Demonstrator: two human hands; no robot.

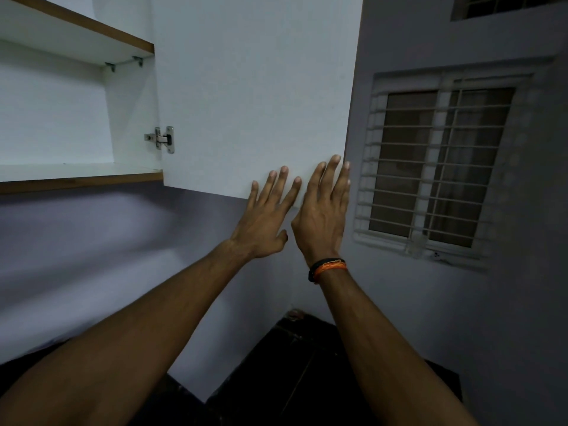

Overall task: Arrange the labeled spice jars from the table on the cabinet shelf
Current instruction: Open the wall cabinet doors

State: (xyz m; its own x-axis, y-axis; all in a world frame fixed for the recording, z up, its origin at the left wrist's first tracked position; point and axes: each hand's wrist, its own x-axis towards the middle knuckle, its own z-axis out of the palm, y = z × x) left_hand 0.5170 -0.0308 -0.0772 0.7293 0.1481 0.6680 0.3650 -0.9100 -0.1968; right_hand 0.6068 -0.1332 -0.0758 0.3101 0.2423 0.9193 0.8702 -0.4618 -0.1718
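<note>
So at this point both hands were up on the cabinet door [252, 96], near its lower outer corner. The left hand [266, 219] was flat against the white panel with the fingers spread and straight, not gripping anything. The right hand [324, 216] was right beside it, touching thumb to thumb more or less, fingers also straight and lying along the door's free edge, holding nothing either. It had a black and orange wristband [327, 269] on.

Off to the left of the hands and a bit higher, the cabinet was open, and you could see the lower shelf [80, 173] with its wood-coloured front edge, another shelf [76, 29] above it, and the metal hinge [164, 139]. Not a single spice jar was in sight, on the shelf or anywhere else. To the right of the hands there was just a barred window [436, 167], and below the arms a dark surface [307, 364].

My read: this was the door step, getting the cabinet properly open, with no jars placed yet. I couldn't honestly tell which way they meant to push it. Next they'd have to drop both hands and go fetch a jar from the table.
</note>
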